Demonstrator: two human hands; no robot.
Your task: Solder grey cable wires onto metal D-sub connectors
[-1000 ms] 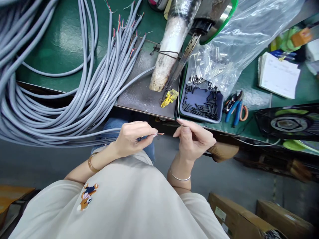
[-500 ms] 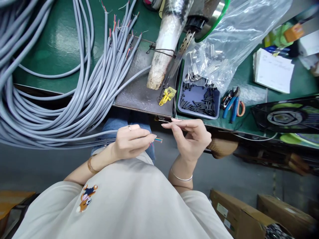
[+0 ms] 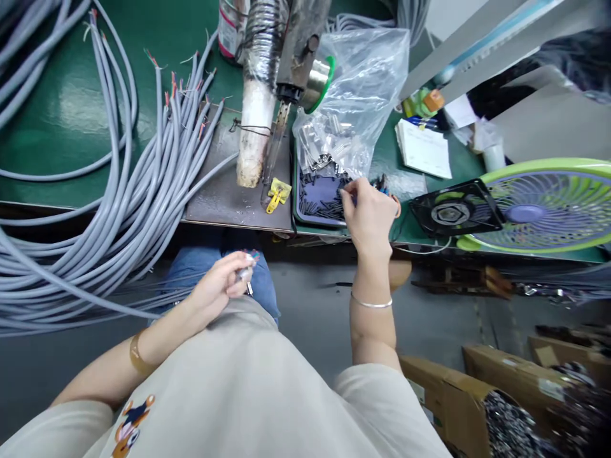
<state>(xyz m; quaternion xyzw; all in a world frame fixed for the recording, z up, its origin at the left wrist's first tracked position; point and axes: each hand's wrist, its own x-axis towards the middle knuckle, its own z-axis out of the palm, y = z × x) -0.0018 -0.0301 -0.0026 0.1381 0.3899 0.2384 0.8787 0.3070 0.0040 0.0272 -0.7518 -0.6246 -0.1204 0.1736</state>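
Observation:
My left hand (image 3: 220, 287) is closed on the end of a grey cable (image 3: 95, 299), whose coloured wire tips stick out past the fingers over my lap. My right hand (image 3: 368, 213) has reached up to the bench edge and rests over the right side of a small blue tray (image 3: 315, 200) of short black sleeves. Its fingers are curled down into the tray; whether they hold anything is hidden. A clear plastic bag (image 3: 353, 102) of small metal parts lies on the tray's far side.
A large bundle of grey cables (image 3: 109, 191) hangs off the green bench (image 3: 57, 127) at left. A wrapped soldering stand (image 3: 258, 127), solder spool (image 3: 317, 79) and yellow clip (image 3: 277, 193) sit at centre. A green fan (image 3: 539, 207) lies right; cardboard boxes (image 3: 449, 394) stand below.
My right hand left the cable end and moved up and right to the blue tray. My left hand dropped lower toward my lap with the cable. The view swung to the right.

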